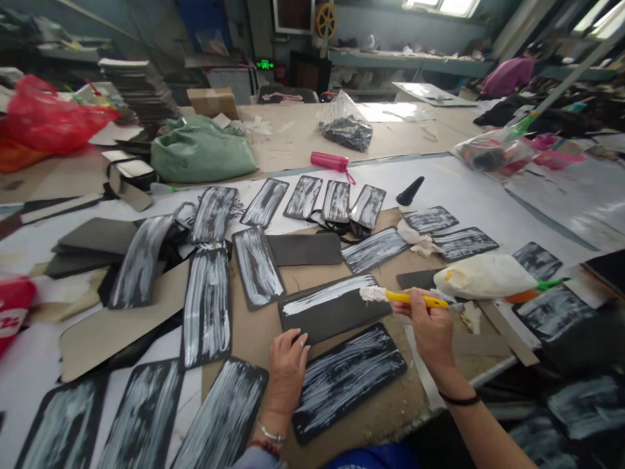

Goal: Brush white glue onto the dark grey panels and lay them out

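Observation:
My right hand (430,329) grips the yellow handle of a brush (417,299). The white-coated bristles touch the upper right of a dark rectangular panel (336,317). One broad white streak runs along that panel's far edge, and the rest of its face is dark. At the panel's near left corner rests my left hand (288,365), its fingers laid out over the edge and holding no tool. Just below lies another dark panel (349,381) streaked with white all over. A whitish bottle (483,273) with a green tip lies on its side, right of the brush.
Several more white-streaked panels (208,306) lie around the brown board. Farther back are a pink flask (329,161), a black cone-shaped piece (410,191), a green cloth bag (200,150) and a clear plastic bag (346,124). A person in purple (508,77) is at the far right.

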{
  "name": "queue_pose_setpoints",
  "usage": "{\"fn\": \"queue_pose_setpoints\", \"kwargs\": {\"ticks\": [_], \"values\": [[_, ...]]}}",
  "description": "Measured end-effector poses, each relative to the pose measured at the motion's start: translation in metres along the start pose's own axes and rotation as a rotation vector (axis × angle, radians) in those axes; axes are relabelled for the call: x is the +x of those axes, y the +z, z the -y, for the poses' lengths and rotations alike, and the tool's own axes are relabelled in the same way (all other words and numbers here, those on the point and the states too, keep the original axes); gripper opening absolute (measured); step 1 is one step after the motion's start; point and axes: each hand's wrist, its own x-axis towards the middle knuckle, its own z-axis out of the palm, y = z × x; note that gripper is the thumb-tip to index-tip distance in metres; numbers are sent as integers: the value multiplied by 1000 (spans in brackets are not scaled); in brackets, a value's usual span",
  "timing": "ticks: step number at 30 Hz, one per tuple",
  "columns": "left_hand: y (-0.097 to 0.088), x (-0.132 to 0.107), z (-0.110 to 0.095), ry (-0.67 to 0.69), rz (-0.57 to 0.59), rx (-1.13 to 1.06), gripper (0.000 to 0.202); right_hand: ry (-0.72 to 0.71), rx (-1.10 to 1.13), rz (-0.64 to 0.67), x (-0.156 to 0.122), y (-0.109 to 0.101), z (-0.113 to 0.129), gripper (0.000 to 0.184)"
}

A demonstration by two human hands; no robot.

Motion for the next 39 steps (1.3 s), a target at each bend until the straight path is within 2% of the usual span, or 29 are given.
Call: {"fn": "queue_pose_setpoints", "kwargs": {"ticks": [2,4,7,9,12,15,19,27,33,35,39], "values": [[-7,4,-2,-71,33,-131,23,33,36,119,-29,15,12,43],[-18,11,0,-199,105,-314,27,68,57,216,-56,31,20,43],[-36,26,6,-443,203,-577,30,101,83,295,-86,54,23,42],[-43,36,10,-542,238,-718,32,120,97,338,-100,68,20,40],[-46,45,13,-608,254,-812,36,140,104,387,-113,86,11,40],[-44,47,13,-597,265,-767,37,141,76,367,-115,93,1,42],[-46,48,6,-550,260,-613,32,139,14,265,-94,75,-10,45],[-45,50,-7,-563,226,-421,32,81,-125,-17,-21,-2,-34,50],[-44,49,-10,-572,281,-382,33,8,-271,-119,11,-42,-42,55],[-42,47,-12,-608,230,-418,36,-16,-291,-143,15,-49,-37,55],[-39,34,-11,-696,17,-600,39,-47,-252,-106,5,-49,-17,49]]}}
